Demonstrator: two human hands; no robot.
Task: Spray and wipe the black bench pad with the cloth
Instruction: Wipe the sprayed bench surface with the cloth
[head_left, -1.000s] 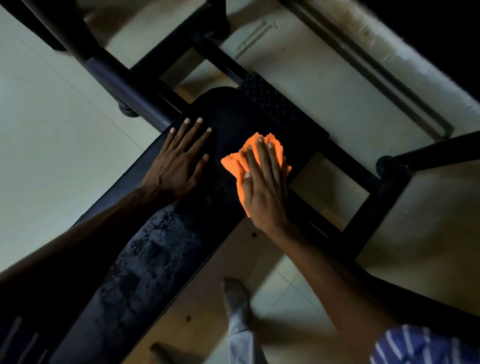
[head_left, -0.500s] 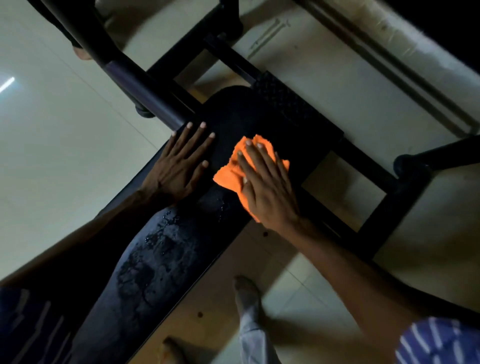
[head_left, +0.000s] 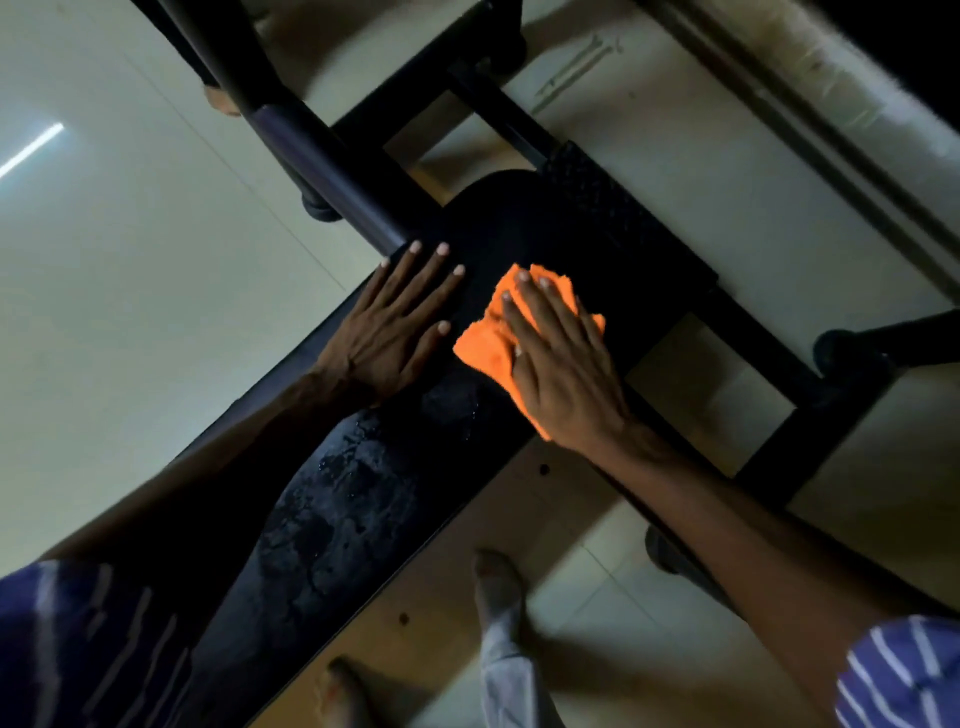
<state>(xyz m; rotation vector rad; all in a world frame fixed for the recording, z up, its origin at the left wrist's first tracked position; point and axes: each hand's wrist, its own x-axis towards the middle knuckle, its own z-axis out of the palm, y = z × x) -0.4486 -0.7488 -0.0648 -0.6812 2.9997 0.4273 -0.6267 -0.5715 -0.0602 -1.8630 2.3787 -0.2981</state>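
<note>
The black bench pad (head_left: 363, 509) runs diagonally from lower left to its rounded far end at upper centre. Wet blotches and droplets glisten on its middle stretch. My right hand (head_left: 566, 374) lies flat on a crumpled orange cloth (head_left: 488, 338), pressing it onto the pad near the right edge. My left hand (head_left: 395, 327) rests palm down with fingers spread on the pad's left side, just beside the cloth. No spray bottle shows in the frame.
A thick black frame bar (head_left: 311, 150) crosses just beyond my left fingertips. Black frame rails (head_left: 769, 364) and a textured plate (head_left: 613, 213) sit right of the pad. My feet (head_left: 498, 577) stand on the pale tiled floor (head_left: 130, 312) below the pad's right edge.
My right hand has slid the orange cloth a little toward the left and nearer along the pad. The left hand has kept its place. The camera view has shifted.
</note>
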